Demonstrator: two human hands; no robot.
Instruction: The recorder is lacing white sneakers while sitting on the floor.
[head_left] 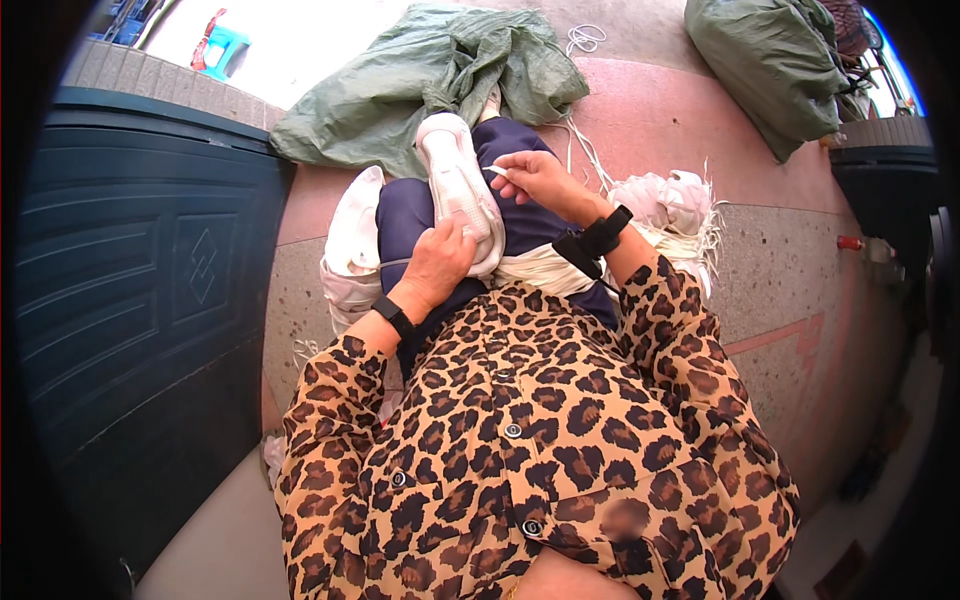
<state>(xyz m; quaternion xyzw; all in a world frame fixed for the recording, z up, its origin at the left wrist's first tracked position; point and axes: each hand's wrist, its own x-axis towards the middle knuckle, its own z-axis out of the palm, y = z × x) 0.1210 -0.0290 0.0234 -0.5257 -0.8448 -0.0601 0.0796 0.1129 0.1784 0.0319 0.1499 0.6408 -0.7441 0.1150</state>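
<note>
A white sneaker (450, 160) lies lengthwise across my thighs, over dark blue trousers. My left hand (442, 258) is closed at the sneaker's near end, fingers pinched on its upper; whether a lace is also in them I cannot tell. Held a little away to the right, my right hand (540, 185) pinches the end of a white shoelace (494, 170) between thumb and fingers. A bundle of cream laces (545, 268) rests across my lap beneath the right wrist.
More white shoes (352, 225) stand by my left leg. A pile of pale shoes with dangling laces (665, 200) is at my right. A green woven sack (350, 110) spreads ahead, another full sack (765, 70) at far right. A dark door (160, 230) stands left; a blue stool (228, 50) beyond.
</note>
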